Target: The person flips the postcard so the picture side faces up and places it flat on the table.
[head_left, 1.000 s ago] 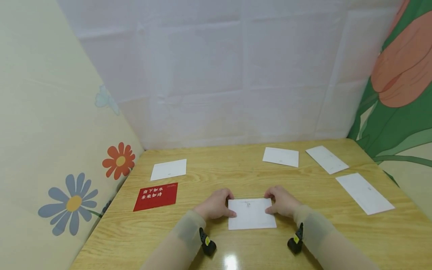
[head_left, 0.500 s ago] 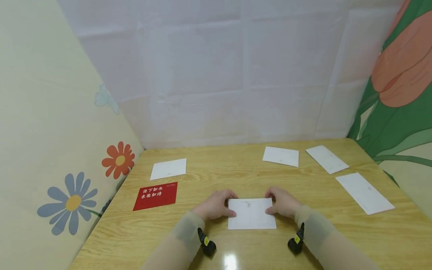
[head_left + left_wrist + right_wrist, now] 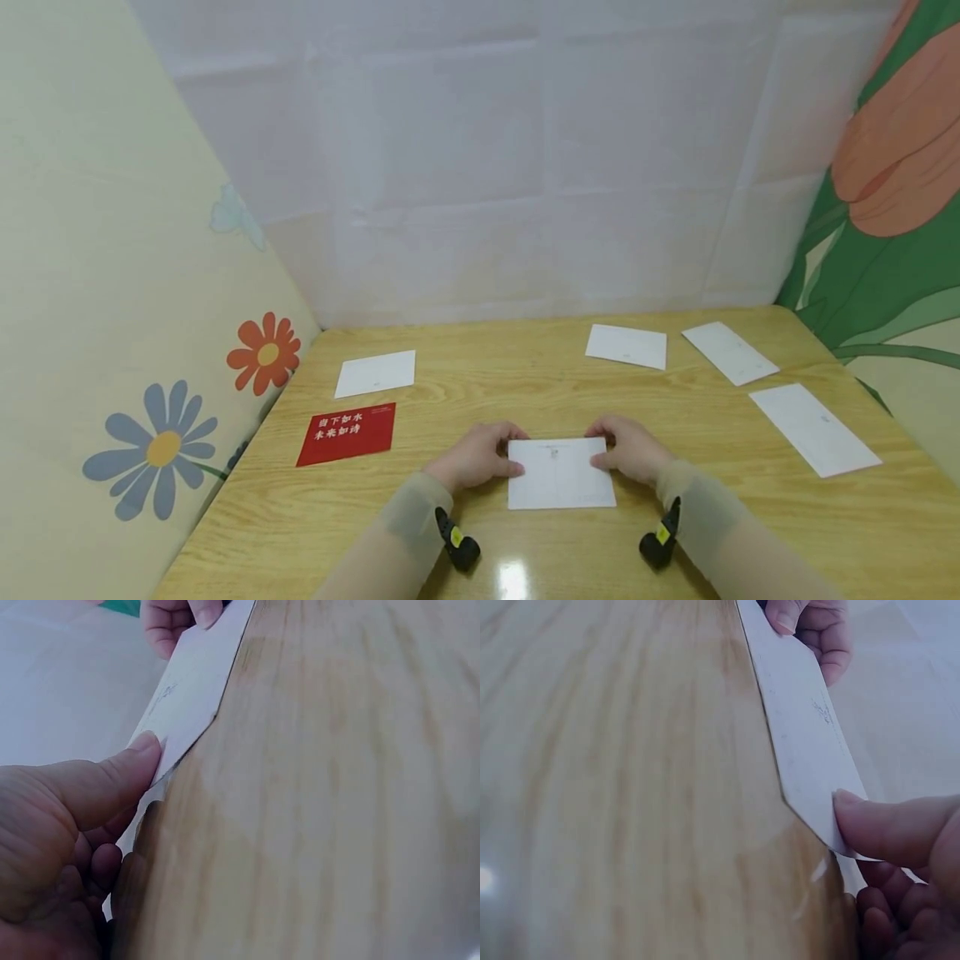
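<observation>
A white card (image 3: 561, 477) with small print near its far edge lies in front of the person, its near edge close on the wooden tabletop. The left hand (image 3: 482, 456) pinches the card's left side, thumb on top and curled fingers at the far corner. At the opposite side the right hand (image 3: 628, 450) holds it the same way. Both wrist views show a thumb (image 3: 142, 750) pressed on the card's face, with the other fingers (image 3: 896, 896) curled below and behind it. The card's underside is hidden.
A red card (image 3: 348, 435) with white characters lies at the left, a white card (image 3: 375, 374) behind it. Further white cards lie at the back (image 3: 626, 347) and the right (image 3: 815, 430) of the wooden table (image 3: 480, 375). A white cloth (image 3: 450, 167) hangs behind.
The left fingers have shifted slightly inward along the card's far corner. Otherwise both hands keep their hold, and the cards stay where they were; the head view shifts a little.
</observation>
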`<state>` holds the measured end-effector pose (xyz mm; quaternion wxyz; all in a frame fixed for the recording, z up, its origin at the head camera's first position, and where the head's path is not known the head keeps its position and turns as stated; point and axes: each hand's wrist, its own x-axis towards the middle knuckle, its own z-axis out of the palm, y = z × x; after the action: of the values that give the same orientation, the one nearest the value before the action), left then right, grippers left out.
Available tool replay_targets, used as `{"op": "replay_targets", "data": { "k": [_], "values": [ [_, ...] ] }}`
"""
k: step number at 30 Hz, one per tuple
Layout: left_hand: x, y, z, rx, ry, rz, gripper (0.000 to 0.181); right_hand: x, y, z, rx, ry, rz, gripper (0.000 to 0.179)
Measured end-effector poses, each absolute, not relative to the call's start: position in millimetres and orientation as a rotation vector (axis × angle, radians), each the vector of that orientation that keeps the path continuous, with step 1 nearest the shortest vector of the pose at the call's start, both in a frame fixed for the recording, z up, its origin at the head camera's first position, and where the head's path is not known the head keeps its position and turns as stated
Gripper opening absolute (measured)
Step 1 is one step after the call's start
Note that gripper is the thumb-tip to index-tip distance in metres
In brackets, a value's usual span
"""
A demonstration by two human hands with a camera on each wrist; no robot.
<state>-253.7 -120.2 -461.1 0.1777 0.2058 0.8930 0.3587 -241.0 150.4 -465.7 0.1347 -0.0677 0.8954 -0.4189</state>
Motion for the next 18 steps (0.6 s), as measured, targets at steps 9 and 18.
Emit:
{"op": "replay_targets", "data": {
  "k": [9, 18],
  "values": [
    [-252.2, -123.1, -460.7, 0.605, 2.475, 1.116, 0.043, -241.6, 150.5, -463.0, -0.214, 2.594, -1.232, 0.028],
    [-250.6, -123.3, -459.0, 0.547, 2.430, 1.200, 0.043, -239.4, 151.0, -458.1, -0.314, 2.632, -1.290, 0.027]
  ]
}}
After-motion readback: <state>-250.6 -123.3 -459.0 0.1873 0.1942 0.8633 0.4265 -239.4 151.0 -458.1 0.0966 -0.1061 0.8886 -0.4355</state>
